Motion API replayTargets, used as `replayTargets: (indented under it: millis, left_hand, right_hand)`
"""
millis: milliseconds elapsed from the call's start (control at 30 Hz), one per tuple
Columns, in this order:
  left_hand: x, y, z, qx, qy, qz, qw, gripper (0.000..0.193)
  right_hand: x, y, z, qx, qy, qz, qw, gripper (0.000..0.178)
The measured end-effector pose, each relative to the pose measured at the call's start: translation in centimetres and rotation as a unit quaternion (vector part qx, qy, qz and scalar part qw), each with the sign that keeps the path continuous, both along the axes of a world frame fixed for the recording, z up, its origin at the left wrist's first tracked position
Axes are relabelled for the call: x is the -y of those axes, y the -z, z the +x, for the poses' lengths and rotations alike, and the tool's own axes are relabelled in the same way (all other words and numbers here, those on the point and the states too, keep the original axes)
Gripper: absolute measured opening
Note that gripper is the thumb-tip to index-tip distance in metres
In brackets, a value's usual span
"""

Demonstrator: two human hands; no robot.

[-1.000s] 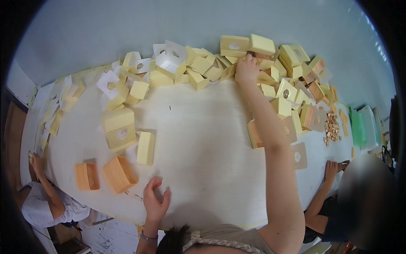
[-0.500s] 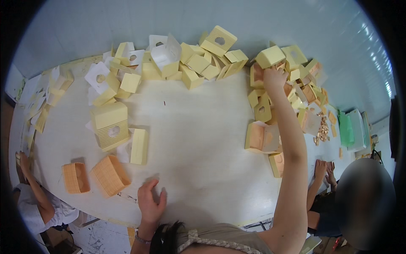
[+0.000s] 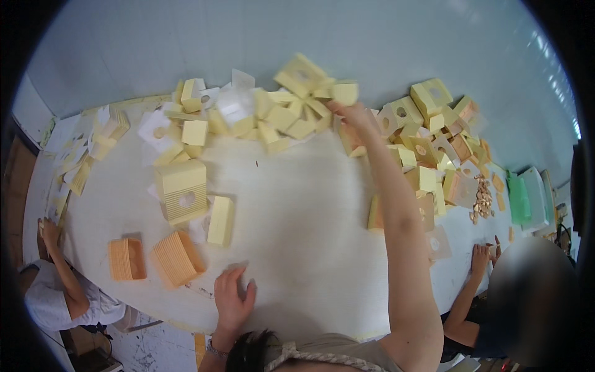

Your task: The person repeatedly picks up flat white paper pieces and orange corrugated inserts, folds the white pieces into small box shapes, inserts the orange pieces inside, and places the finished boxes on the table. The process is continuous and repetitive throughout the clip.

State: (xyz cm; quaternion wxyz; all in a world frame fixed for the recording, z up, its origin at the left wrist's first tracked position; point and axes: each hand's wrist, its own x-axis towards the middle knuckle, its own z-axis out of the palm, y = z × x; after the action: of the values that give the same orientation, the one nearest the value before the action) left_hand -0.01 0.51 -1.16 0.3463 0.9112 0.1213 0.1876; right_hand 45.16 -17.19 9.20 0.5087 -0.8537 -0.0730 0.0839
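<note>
My right hand (image 3: 352, 116) reaches far across the table, its fingers closed on a pale yellow cardboard box (image 3: 344, 93), which is blurred by motion. Below that hand is an open box part with an orange inside (image 3: 350, 140); whether it belongs to the held box I cannot tell. Near the table's front edge my left hand (image 3: 233, 300) hovers or rests with fingers apart and nothing in it. Two stacks of nested orange trays, one narrow (image 3: 127, 260) and one wider (image 3: 178, 260), lie left of it. A closed yellow box (image 3: 220, 222) lies just beyond.
Yellow boxes with round cut-outs are heaped along the back (image 3: 285, 118) and at the right (image 3: 427, 133). A ribbed stack of yellow pieces (image 3: 181, 193) stands left. Small copper-coloured pieces (image 3: 482, 199) lie right. Co-workers' hands show at left (image 3: 49, 234) and right (image 3: 483, 255).
My right hand has moved left from the right heap, carrying the yellow box toward the back row. My left hand stays near the front edge. The whole view has shifted slightly.
</note>
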Motion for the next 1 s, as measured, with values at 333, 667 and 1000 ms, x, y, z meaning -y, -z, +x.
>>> replayTargets:
  millis: [333, 667, 1000]
  left_hand:
    - [-0.4, 0.4, 0.3, 0.041, 0.036, -0.010, 0.998, 0.038]
    - [-0.3, 0.1, 0.3, 0.024, 0.040, 0.028, 0.999, 0.036]
    - [-0.5, 0.4, 0.7, 0.032, 0.047, -0.021, 0.998, 0.044]
  right_hand:
    - [-3.5, 3.9, -8.5, 0.493, -0.164, -0.440, 0.732, 0.014]
    - [-3.3, -2.6, -6.7, 0.358, -0.014, -0.556, 0.750, 0.070]
    - [-10.9, 7.6, -1.2, 0.303, 0.126, -0.115, 0.938, 0.047]
